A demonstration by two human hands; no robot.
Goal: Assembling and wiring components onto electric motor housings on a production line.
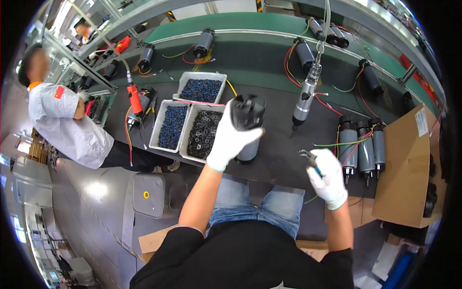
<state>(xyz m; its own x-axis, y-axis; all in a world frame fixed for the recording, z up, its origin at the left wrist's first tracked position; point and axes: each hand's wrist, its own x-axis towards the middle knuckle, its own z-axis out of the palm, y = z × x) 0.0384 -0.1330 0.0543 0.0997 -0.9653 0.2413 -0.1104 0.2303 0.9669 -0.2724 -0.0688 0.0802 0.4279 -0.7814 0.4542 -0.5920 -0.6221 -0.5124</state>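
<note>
My left hand [228, 140], in a white glove, is wrapped round a grey cylindrical motor [248, 153]. The motor stands upright near the front of the dark bench, and its black slotted end cap [248, 113] faces up. To the right, my gloved right hand [329, 179] is closed on a pair of pliers [307, 156]. Their dark jaws point left toward the motor, and a bit of teal handle shows; the rest is hidden in my palm. A gap separates the pliers from the motor.
White bins hold black rings [203, 132] and small blue parts [172, 126]. A silver power screwdriver [304, 98] and a red one [135, 100] hang over the bench. Wired motors [365, 149] stand beside a cardboard box [402, 168]. Another person [67, 120] stands at left.
</note>
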